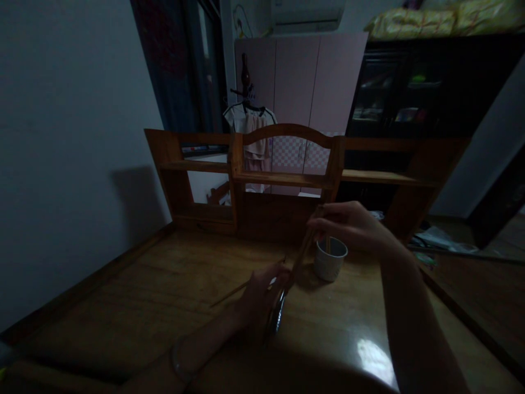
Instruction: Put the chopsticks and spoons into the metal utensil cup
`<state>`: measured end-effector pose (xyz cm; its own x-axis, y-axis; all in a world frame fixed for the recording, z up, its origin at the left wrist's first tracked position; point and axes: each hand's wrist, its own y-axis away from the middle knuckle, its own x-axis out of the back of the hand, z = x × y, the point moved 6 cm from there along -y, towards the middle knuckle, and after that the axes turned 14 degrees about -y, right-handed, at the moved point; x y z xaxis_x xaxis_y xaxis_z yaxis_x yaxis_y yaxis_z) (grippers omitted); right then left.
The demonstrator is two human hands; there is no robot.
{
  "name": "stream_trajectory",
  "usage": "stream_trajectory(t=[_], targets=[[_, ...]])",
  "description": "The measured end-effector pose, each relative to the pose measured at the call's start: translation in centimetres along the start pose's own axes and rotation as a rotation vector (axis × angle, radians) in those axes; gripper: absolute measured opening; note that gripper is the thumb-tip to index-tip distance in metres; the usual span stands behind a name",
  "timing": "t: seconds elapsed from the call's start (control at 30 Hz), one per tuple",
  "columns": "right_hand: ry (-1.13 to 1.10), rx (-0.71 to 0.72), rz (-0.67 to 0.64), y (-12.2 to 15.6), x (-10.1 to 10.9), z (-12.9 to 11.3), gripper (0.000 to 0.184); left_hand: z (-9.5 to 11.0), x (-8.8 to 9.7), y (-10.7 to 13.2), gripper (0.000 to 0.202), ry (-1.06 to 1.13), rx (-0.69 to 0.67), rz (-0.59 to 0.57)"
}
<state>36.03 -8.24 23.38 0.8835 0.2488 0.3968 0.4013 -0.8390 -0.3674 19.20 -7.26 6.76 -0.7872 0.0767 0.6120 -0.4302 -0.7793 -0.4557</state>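
Note:
Slender wooden sticks (304, 253), like chopsticks, slant between my two hands over the table. My right hand (348, 224) pinches their upper end, just above a pale cup (329, 264). Closed around their lower end is my left hand (262, 290). A dark, shiny, narrow object (278, 314) extends down from the left hand's fingers; dimness hides what it is and whether the sticks enter it. Another wooden stick (328, 244) stands in the cup. Behind the left hand, a thin stick (229, 294) lies on the table, partly covered by the hand.
The wooden table (172, 284) has a shelf unit (283, 178) along its back edge. A wall (82, 164) borders the left side. Beyond the shelf stand a pink wardrobe (297, 82), a dark cabinet (410, 93) and hanging clothes (256, 131). The room is dim.

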Motion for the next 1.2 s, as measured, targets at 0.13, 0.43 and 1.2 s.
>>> stream_trajectory(t=[0.13,0.43,1.2], targets=[[0.065,0.102,0.443,3.0,6.7,-0.9,0.028,-0.2,0.5,0.1,0.041,0.042,-0.012,0.107],[-0.026,0.222,1.018,9.0,16.1,1.9,0.022,-0.7,0.1,-0.3,0.042,0.121,0.024,0.125],[0.163,0.017,0.737,6.7,15.7,5.3,0.035,-0.4,0.0,-0.3,0.042,0.100,0.009,0.094]])
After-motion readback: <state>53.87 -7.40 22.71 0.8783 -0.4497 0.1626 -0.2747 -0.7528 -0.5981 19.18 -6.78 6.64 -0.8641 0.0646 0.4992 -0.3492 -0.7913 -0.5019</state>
